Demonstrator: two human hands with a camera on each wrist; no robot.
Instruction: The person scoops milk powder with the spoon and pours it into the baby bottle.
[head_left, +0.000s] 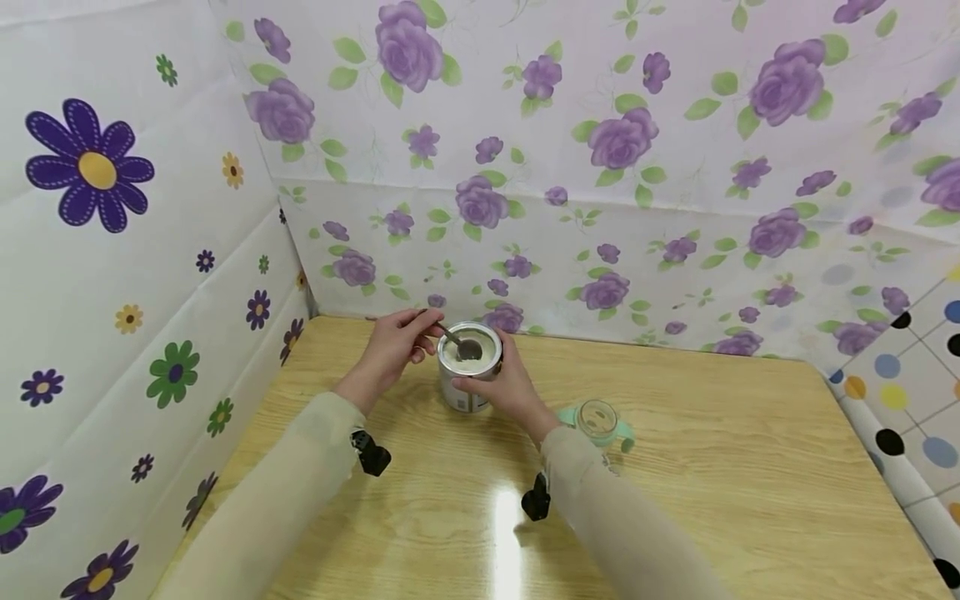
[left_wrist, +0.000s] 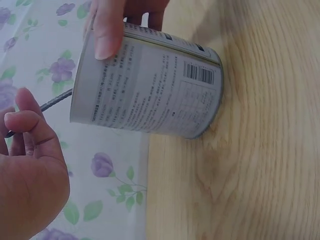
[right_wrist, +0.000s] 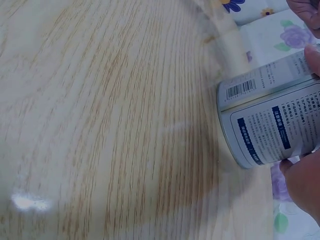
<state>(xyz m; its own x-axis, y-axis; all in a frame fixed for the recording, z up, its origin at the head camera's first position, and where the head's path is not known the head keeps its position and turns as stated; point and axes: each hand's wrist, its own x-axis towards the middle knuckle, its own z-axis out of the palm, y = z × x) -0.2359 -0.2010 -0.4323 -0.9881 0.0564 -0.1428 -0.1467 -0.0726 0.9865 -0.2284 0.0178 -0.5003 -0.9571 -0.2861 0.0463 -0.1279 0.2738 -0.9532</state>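
Note:
A spoon (head_left: 469, 349) with a dark handle dips its bowl into the pale powder (head_left: 453, 358) of an open tin (head_left: 459, 393). My left hand (head_left: 392, 346) pinches the handle between thumb and fingers, left of the rim. Around the tin's right side, my right hand (head_left: 512, 383) holds it with the thumb across the front. The tin stands upright on the table. Printed text and a barcode (left_wrist: 199, 73) cover its side in the left wrist view. The spoon's bowl is hidden there, with only its shaft (left_wrist: 57, 100) showing past the rim.
A clear cup (head_left: 597, 420) with mint-green handles stands right of the tin, partly behind my right forearm. The wooden table (head_left: 735, 467) meets a flower-print cloth (head_left: 555, 150) at its back edge. Another flowered cloth (head_left: 142, 275) borders the left side.

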